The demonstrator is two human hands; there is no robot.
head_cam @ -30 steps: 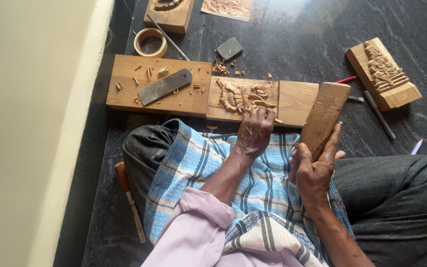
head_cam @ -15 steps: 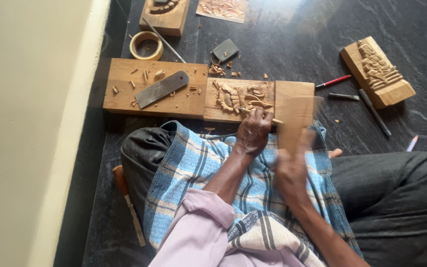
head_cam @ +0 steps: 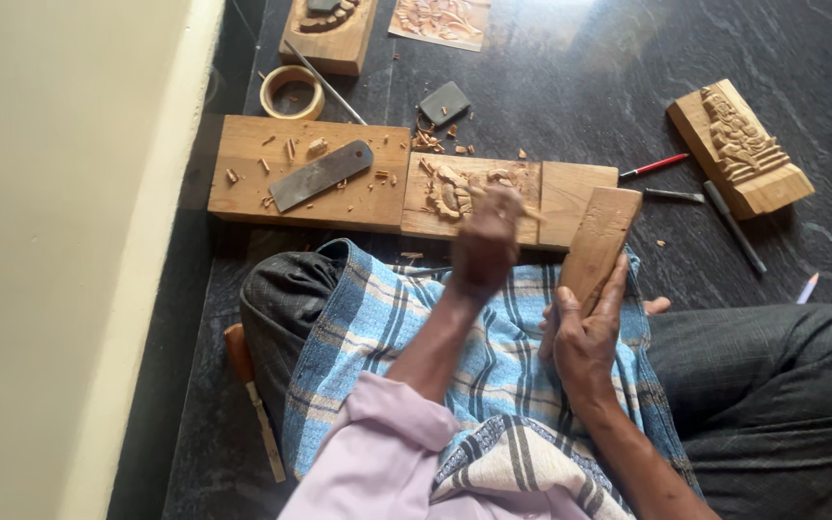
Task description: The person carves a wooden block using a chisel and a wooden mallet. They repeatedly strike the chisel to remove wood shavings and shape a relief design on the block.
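A flat wooden mallet (head_cam: 599, 246), pale brown and oblong, is held tilted above the lap by the right hand (head_cam: 585, 337), whose fingers are closed around its lower end. Just beside it, the left hand (head_cam: 485, 241) is blurred over the carved panel (head_cam: 464, 188); its grip cannot be told. A checked cloth (head_cam: 493, 366) is spread below.
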